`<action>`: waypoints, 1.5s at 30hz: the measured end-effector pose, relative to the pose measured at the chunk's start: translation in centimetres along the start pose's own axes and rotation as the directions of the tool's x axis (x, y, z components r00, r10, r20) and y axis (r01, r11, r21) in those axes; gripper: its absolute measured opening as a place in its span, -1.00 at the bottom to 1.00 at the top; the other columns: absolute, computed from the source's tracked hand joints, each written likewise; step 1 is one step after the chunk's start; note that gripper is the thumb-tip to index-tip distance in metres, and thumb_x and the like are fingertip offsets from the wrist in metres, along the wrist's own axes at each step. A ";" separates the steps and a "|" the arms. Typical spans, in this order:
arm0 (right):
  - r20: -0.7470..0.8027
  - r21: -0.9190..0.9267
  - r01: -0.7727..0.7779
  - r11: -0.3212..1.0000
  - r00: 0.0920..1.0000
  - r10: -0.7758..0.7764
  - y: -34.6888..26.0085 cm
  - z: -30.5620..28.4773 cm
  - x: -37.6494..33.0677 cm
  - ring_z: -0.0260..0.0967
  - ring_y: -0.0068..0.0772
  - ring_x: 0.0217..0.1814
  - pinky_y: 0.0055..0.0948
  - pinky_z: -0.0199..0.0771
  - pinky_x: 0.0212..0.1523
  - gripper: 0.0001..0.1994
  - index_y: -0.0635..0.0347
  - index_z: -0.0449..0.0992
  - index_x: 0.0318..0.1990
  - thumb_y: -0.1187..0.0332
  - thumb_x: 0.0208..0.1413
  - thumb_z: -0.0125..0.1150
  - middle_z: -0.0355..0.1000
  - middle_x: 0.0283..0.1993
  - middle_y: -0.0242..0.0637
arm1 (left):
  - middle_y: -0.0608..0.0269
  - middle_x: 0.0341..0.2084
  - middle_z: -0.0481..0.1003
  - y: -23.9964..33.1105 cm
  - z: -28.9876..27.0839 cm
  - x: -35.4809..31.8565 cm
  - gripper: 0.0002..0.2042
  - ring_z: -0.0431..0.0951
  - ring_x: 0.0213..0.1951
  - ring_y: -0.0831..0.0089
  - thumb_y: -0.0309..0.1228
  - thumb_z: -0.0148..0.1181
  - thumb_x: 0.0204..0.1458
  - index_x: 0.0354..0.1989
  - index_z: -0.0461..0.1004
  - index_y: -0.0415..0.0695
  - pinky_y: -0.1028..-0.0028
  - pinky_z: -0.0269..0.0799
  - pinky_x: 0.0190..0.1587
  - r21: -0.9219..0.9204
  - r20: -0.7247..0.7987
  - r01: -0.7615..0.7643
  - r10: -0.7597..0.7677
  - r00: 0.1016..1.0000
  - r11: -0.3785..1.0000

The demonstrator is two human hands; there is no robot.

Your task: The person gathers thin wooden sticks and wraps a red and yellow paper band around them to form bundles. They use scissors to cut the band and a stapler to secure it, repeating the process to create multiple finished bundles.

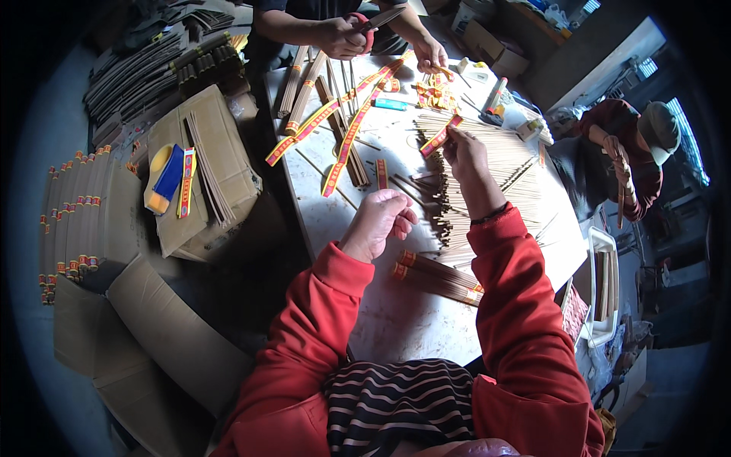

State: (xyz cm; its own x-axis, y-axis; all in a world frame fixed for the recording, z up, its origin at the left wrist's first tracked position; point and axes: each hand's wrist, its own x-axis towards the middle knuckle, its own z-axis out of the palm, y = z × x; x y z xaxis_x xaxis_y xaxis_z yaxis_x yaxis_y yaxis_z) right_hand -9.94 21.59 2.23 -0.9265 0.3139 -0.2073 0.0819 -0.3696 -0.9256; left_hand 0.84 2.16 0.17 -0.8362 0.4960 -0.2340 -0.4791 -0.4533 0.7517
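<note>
Between the thumb and fingers of my right hand [466, 158] is a short red and yellow paper label [441, 138]. That hand is above a wide layer of thin brown incense sticks [495, 209] with dark ends toward the left. My left hand [377, 226] is closed with curled fingers over the white table [365, 320]; whether something small is in it is hidden. Just beyond its knuckles shows another red and yellow label [381, 172]. Nearer to me, between my forearms, lie wrapped bundles of sticks [438, 279].
Across the table a person's hand [340, 38] holds red-handled scissors [371, 24]. Long label strips [350, 145] cross loose sticks there. At left are a cardboard box [205, 167] and stacked bundles [72, 221]. Another person [628, 145] is at right, near a white bin [605, 286].
</note>
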 end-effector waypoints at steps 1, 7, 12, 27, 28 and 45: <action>0.033 -0.005 0.005 1.000 0.999 -0.005 -0.1 -0.1 0.3 0.14 -0.62 -0.69 -0.64 0.23 -0.62 -0.91 0.19 0.34 -0.49 0.43 0.01 0.03 0.28 -0.62 -0.40 | 0.18 -0.60 0.41 0.0 0.0 0.0 -0.86 0.35 -0.68 0.61 -0.38 -0.09 0.01 -0.41 0.31 -0.19 0.64 0.28 -0.63 0.001 0.000 0.001 -0.001 1.000 1.000; -0.020 -0.025 -0.023 0.999 1.000 0.022 -1.0 -0.8 2.4 0.21 -0.63 -0.64 -0.64 0.24 -0.62 -0.95 0.18 0.36 -0.43 0.42 0.01 0.04 0.33 -0.57 -0.42 | 0.19 -0.60 0.41 -0.1 0.0 0.2 -0.87 0.36 -0.67 0.60 -0.39 -0.09 0.01 -0.40 0.31 -0.19 0.63 0.29 -0.63 0.001 -0.005 -0.003 0.003 1.000 1.000; 0.337 -0.202 -0.124 0.971 0.922 0.188 -2.0 0.5 0.2 0.24 -0.68 -0.61 -0.72 0.25 -0.61 -0.93 0.16 0.39 -0.42 0.39 0.01 0.06 0.36 -0.55 -0.45 | 0.21 -0.52 0.41 -0.3 -1.2 0.9 -0.82 0.40 -0.55 0.54 -0.32 0.01 -0.01 -0.36 0.30 -0.19 0.59 0.35 -0.51 -0.038 -0.170 -0.147 0.139 0.976 0.988; 0.659 -0.622 0.368 0.690 0.723 0.208 -0.5 5.6 -8.2 0.32 -0.59 -0.44 -0.59 0.32 -0.42 -0.79 0.34 0.46 -0.37 0.33 -0.04 0.14 0.41 -0.47 -0.33 | 0.10 -0.37 0.39 1.6 -0.8 0.9 -0.78 0.44 -0.41 0.36 -0.65 -0.24 -0.08 -0.23 0.26 -0.26 0.46 0.36 -0.42 -0.159 -0.066 -0.181 0.173 0.983 0.971; 0.698 -0.626 0.468 0.624 0.693 0.181 -0.9 5.5 -7.8 0.33 -0.58 -0.40 -0.57 0.32 -0.39 -0.77 0.33 0.46 -0.36 0.30 -0.05 0.15 0.41 -0.45 -0.32 | 0.10 -0.37 0.39 1.4 -0.9 1.0 -0.78 0.44 -0.44 0.38 -0.66 -0.25 -0.08 -0.24 0.26 -0.26 0.49 0.34 -0.46 -0.155 -0.090 -0.180 0.167 0.982 0.971; 0.272 -0.940 0.319 0.121 0.914 -0.303 0.0 1.0 18.4 0.32 -0.25 -0.51 -0.29 0.26 -0.45 -0.64 0.29 0.45 -0.49 0.08 -0.13 0.10 0.37 -0.57 -0.17 | 0.02 -0.47 0.40 1.1 -2.0 1.2 -0.82 0.29 -0.63 0.57 -0.37 -0.08 0.04 -0.28 0.25 -0.23 0.58 0.19 -0.59 -0.248 -0.161 -0.203 0.166 0.973 0.947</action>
State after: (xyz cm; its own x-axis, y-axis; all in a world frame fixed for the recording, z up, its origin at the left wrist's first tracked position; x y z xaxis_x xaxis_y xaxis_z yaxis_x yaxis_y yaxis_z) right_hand -27.38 26.47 -1.29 -0.9710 0.1612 0.1768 0.0590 0.8775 -0.4760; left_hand -1.24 0.79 -0.53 -0.9362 0.2879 -0.2017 -0.3501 -0.7137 0.6066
